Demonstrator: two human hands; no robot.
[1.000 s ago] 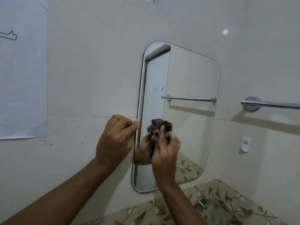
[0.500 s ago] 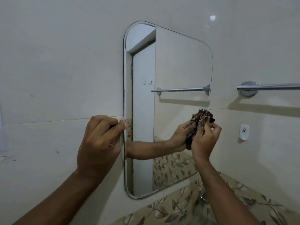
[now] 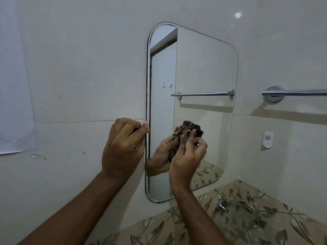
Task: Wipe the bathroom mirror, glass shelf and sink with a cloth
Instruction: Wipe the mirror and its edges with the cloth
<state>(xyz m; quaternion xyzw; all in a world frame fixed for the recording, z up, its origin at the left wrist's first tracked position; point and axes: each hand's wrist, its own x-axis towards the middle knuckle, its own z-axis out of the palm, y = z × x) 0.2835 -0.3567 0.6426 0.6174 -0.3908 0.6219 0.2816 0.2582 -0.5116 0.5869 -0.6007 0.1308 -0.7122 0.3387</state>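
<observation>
The mirror (image 3: 203, 76) on the far wall is hard, slick and likely fragile, so my left hand (image 3: 123, 145) curls closed steadying its left edge while my right hand (image 3: 187, 154) bunches the soft, light cloth (image 3: 190, 129) against its lower glass.

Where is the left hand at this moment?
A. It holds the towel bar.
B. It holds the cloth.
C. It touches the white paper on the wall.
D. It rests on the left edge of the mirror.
D: the left hand grips the left edge of the mirror, while the right hand presses the cloth on the glass.
</observation>
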